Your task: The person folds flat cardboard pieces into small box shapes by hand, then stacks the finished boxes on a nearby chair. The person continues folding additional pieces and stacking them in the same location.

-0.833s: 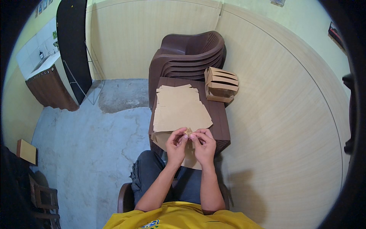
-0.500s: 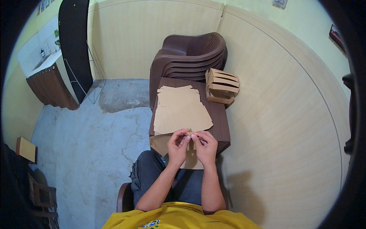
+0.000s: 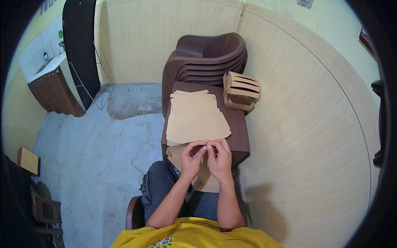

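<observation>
My left hand (image 3: 191,161) and right hand (image 3: 219,160) pinch a bent brown paper sheet (image 3: 205,183), before a flat tan paper stack (image 3: 198,120).

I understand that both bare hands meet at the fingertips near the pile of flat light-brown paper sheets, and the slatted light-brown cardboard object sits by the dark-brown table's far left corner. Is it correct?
Not quite: the slatted light-brown cardboard object sits by the far right corner of the dark-brown table, as the head view shows. The rest is correct.
</observation>
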The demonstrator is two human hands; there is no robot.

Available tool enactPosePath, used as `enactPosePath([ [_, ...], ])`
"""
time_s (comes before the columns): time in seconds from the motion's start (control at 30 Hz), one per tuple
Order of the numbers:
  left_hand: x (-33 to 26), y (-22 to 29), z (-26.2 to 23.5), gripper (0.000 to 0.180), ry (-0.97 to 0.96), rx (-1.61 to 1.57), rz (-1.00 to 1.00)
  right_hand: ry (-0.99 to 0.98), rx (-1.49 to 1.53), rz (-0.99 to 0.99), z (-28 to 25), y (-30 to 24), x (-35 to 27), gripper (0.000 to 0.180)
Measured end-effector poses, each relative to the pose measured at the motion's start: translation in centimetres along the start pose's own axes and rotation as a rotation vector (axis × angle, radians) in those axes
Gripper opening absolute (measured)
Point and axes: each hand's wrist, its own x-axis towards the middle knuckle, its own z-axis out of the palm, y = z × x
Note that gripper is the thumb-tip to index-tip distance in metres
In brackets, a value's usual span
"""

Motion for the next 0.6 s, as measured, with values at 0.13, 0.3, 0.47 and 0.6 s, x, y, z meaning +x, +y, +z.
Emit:
enactPosePath([
  [0.13,-0.2,0.5,0.7,0.038,0.087,0.038,0.072,0.003,0.118,0.077,0.5,0.7,-0.2,0.010],
  [0.3,-0.5,1.0,1.9,0.056,0.179,-0.084,0.093,0.044,0.374,0.201,1.0,0.9,-0.6,0.013],
  [0.47,-0.8,1.6,1.5,0.049,0.076,-0.056,0.024,0.050,0.350,0.119,0.6,0.8,-0.5,0.014],
  [0.6,-1.9,2.7,2.3,0.040,-0.028,0.069,-0.044,0.027,0.635,0.274,0.3,1.4,-0.2,0.017],
])
